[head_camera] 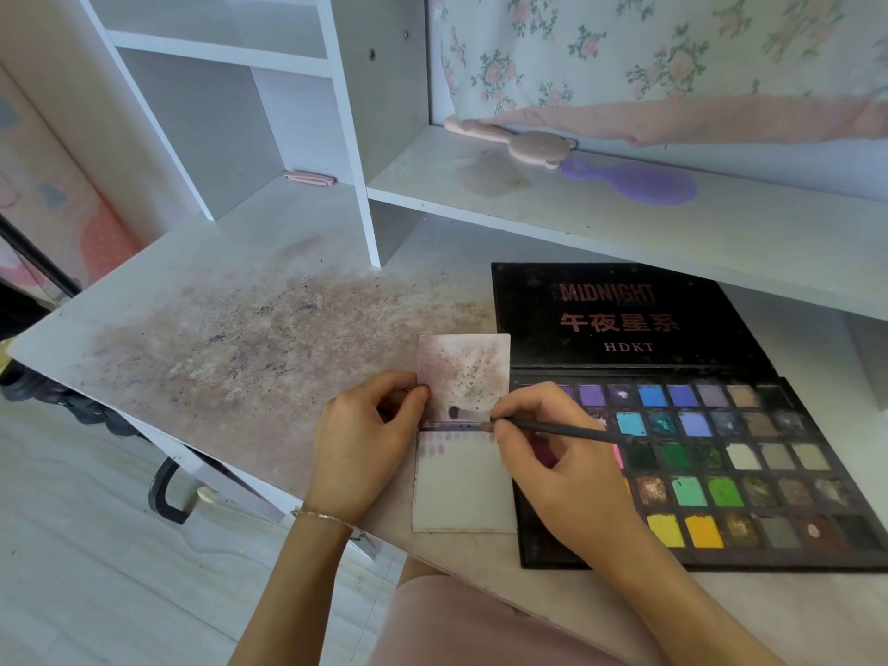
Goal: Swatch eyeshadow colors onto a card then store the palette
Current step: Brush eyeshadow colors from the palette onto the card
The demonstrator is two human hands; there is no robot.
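Head cam: open eyeshadow palette [749, 473] lies flat on the stained desk [216, 338], lid folded back w/ "MIDNIGHT" and "HDKT" printed on it, pans in purples, blues, greens, yellows and browns. Swatch card [462, 492] sits on the desk just left of the palette, its right edge touching or overlapping the palette's left edge. Card's upper half is smudged and speckled w/ powder; a row of purple streaks runs across the middle; lower half mostly plain.

Left hand [363, 439] rests on the desk at the card's left edge, thumb and forefinger pinching that edge at about mid-height. Bracelet [322, 517] on the left wrist. Right hand [552, 454] grips a thin dark eyeshadow brush [543, 426] like a pen, handle running out to the right over the palette pans, bristle tip down on the card just above the streak row.

Shelf behind the desk holds a pink bear-shaped hand mirror [519, 142] and a purple hairbrush [639, 182], close together. Floral fabric [672, 50] hangs over the shelf back. Small pink clip-like item [307, 178] in the left cubby; can't tell what it is.
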